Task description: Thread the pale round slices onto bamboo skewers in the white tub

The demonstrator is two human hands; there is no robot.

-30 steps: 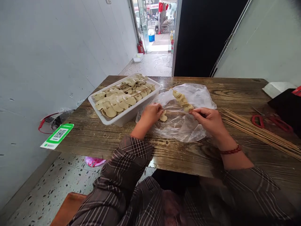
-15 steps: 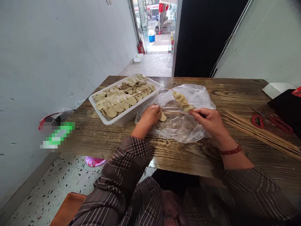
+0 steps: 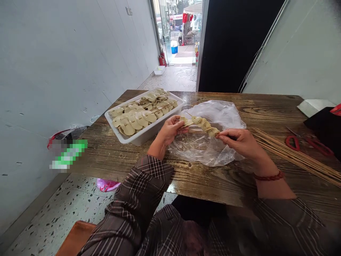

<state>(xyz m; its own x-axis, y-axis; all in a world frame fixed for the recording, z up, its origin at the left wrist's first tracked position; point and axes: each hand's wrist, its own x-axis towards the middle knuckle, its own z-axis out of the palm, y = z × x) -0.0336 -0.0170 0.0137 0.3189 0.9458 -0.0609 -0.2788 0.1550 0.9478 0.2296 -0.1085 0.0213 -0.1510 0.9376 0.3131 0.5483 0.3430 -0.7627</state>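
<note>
My right hand [image 3: 236,140] pinches the lower end of a skewer that carries several folded pale slices [image 3: 205,125]. The bare tip of that skewer points up and to the left. My left hand [image 3: 172,128] holds a loose pale slice [image 3: 185,122] between thumb and fingers, close beside the skewer's upper end. Beneath both hands a clear plastic bag [image 3: 226,112] lies spread on the wooden table. To the left stands a white tray [image 3: 138,137] filled with skewered slices [image 3: 135,119].
Bare bamboo sticks [image 3: 295,153] lie at the right, beside red-handled scissors [image 3: 292,143]. A black box [image 3: 322,121] and a white object [image 3: 313,106] are at the right edge. The wooden table's [image 3: 117,160] left end is near the wall.
My left hand has risen from the bag with a slice and come up beside the skewer. My right hand has shifted slightly, and the skewer is tilted flatter. The view has also shifted a little.
</note>
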